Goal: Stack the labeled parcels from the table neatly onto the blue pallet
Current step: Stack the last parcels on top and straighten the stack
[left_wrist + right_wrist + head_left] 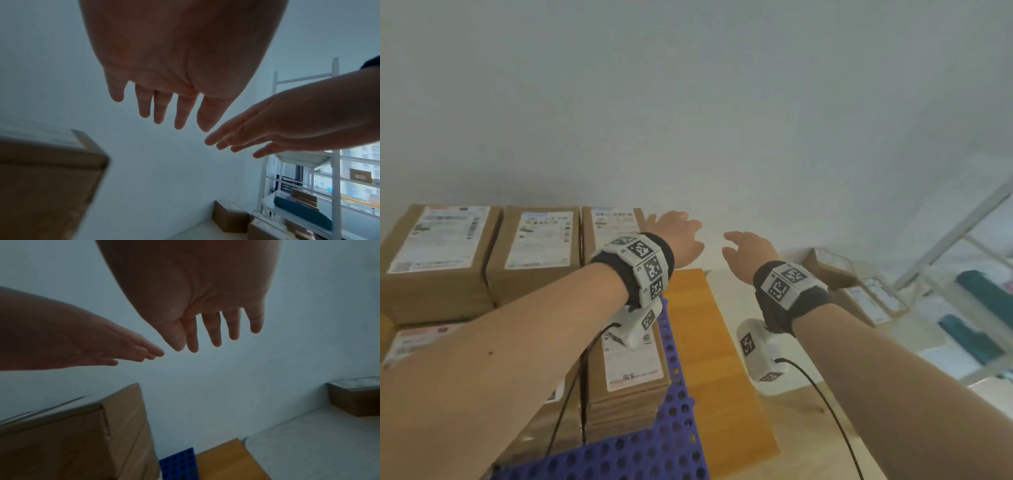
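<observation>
Brown cardboard parcels with white labels point(537, 240) stand stacked on the blue perforated pallet point(674, 442) at the left. My left hand point(676, 236) hovers in the air just right of the top stack, its fingers point(162, 110) straight and holding nothing. My right hand point(746, 253) hangs beside it, empty, with its fingers point(213, 332) extended. More labeled parcels point(859, 284) lie on the white table point(945, 335) at the right. The nearest stacked parcel point(82, 434) shows below the hands in the right wrist view.
A pale wall point(688, 120) stands right behind everything. An orange wooden surface point(709, 359) runs between pallet and table. A white metal shelf rack point(333, 146) with teal items stands at the far right by a window.
</observation>
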A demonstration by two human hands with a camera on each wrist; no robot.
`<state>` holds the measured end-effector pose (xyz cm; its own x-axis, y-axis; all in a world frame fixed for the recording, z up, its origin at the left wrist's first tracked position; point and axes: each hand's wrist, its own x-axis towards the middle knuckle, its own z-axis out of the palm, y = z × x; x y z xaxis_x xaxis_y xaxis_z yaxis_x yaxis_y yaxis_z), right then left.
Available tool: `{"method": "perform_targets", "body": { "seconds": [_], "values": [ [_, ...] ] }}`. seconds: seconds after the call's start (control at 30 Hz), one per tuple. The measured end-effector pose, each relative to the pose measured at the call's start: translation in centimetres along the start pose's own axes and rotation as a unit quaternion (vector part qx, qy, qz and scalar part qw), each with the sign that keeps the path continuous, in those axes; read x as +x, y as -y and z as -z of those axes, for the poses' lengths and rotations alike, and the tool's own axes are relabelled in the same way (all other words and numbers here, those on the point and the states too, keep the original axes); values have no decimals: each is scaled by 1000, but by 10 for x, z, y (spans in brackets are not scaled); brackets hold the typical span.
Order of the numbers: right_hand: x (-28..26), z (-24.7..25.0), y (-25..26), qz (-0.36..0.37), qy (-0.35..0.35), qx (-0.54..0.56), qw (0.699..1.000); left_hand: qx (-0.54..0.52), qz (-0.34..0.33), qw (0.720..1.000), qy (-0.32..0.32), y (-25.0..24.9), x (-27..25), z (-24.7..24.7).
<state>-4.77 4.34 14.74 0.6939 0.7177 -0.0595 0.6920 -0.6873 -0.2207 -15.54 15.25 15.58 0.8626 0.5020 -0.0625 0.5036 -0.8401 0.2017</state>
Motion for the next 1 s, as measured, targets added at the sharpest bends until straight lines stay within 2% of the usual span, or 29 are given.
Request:
{"method": "perform_targets", "body": {
  "seconds": [0.3, 0.73, 1.0],
  "values": [
    [-21, 19, -130, -72, -9, 21, 997, 28, -54, 998, 32, -123, 32, -32],
    [-38, 56, -375, -115, -14, 76, 990, 34, -82, 995, 47, -364, 101, -97],
    [-6, 46, -468, -109, 8, 70, 992, 76, -76, 992, 63, -435, 151, -131]
  ]
}}
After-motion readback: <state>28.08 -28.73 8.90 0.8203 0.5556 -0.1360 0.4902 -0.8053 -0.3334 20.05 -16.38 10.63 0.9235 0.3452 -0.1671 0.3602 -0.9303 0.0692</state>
